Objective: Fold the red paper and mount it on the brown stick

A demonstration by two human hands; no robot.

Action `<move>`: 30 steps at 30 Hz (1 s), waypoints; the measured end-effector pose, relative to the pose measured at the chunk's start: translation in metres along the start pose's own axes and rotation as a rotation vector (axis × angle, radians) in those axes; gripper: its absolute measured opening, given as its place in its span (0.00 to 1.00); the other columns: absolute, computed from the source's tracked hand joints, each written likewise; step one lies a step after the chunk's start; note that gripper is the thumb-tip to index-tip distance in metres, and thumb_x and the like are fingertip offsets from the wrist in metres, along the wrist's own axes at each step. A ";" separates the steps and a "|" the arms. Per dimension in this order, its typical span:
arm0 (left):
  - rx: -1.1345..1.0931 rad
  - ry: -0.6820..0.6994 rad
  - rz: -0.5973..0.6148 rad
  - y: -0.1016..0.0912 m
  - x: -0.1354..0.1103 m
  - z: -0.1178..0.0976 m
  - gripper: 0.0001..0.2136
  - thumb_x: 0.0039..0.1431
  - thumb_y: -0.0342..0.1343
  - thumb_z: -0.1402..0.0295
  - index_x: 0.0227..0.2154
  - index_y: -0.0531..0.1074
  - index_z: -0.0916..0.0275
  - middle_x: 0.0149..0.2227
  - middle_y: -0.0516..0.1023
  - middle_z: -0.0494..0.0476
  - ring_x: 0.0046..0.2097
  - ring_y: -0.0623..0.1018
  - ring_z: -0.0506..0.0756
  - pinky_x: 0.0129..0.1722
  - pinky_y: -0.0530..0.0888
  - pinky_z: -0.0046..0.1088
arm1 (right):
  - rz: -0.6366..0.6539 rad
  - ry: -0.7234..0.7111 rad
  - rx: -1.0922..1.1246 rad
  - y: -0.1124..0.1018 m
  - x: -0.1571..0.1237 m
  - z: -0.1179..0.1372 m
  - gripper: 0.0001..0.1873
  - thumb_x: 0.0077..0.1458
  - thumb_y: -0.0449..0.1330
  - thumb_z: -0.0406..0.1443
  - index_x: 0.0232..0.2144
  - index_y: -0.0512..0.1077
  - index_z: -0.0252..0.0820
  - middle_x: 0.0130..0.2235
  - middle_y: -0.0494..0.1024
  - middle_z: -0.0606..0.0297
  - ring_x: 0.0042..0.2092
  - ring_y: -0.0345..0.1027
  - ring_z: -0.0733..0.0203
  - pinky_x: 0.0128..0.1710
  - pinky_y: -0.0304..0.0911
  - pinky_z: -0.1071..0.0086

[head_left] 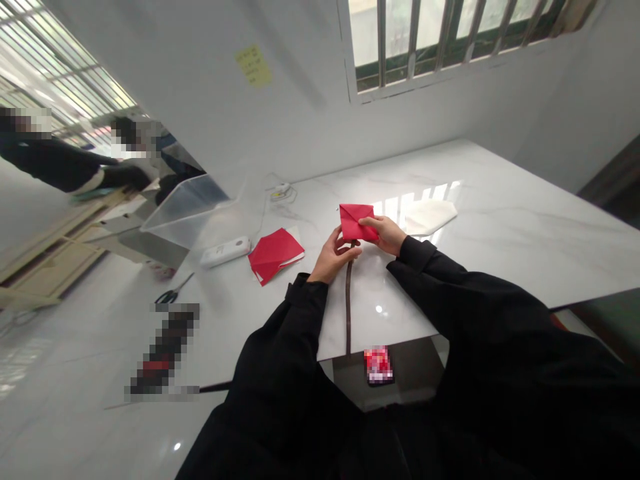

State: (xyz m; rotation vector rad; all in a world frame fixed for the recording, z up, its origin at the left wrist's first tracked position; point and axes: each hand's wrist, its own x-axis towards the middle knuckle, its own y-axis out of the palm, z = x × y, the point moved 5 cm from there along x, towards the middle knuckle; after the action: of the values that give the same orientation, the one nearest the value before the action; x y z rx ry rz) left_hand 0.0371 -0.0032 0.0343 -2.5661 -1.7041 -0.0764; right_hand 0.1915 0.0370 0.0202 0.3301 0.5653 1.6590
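Observation:
A folded red paper (351, 217), with creases meeting like an envelope flap, is held above the white table. My right hand (386, 232) pinches its right side, thumb on the front face. At the lower left corner my left hand (333, 257) has its fingertips curled behind the paper, with the thumb lower and slightly apart. A narrow brown strip (349, 300) runs from beneath the paper and left thumb down to the table's front edge; whether the left fingers touch it, I cannot tell. To the left lies a stack of red and white paper sheets (275, 255).
Left of the sheets are a white elongated device (226, 252), black scissors (170, 295) and a clear plastic bin (185, 210). A cream-white flat piece (431, 217) lies right. A phone-like object (379, 365) sits below the table edge. Two people are at the far left.

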 end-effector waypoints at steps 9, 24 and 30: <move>-0.075 -0.076 -0.069 -0.013 -0.006 0.014 0.33 0.46 0.73 0.57 0.54 0.71 0.63 0.41 0.81 0.59 0.34 0.78 0.51 0.33 0.73 0.27 | -0.029 -0.008 -0.008 0.000 -0.001 -0.001 0.04 0.51 0.67 0.31 0.32 0.78 0.40 0.35 0.82 0.62 0.35 0.76 0.61 0.40 0.73 0.69; -0.069 -0.117 -0.067 -0.015 -0.002 0.018 0.29 0.42 0.75 0.57 0.45 0.74 0.65 0.39 0.82 0.61 0.31 0.77 0.50 0.25 0.66 0.22 | -0.115 -0.002 0.007 -0.001 -0.006 -0.010 0.06 0.51 0.68 0.33 0.33 0.76 0.41 0.34 0.81 0.63 0.34 0.75 0.62 0.35 0.73 0.72; -0.115 -0.124 -0.073 -0.017 -0.001 0.017 0.30 0.44 0.74 0.57 0.49 0.74 0.63 0.39 0.82 0.58 0.30 0.76 0.49 0.26 0.68 0.23 | -0.070 -0.015 -0.041 0.001 -0.006 -0.006 0.10 0.52 0.69 0.39 0.37 0.76 0.43 0.36 0.80 0.64 0.35 0.74 0.63 0.34 0.72 0.73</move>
State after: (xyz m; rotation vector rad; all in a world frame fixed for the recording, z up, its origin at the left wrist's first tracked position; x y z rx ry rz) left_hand 0.0208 0.0038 0.0173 -2.6410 -1.8906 -0.0194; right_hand 0.1882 0.0299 0.0165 0.2898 0.5253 1.5975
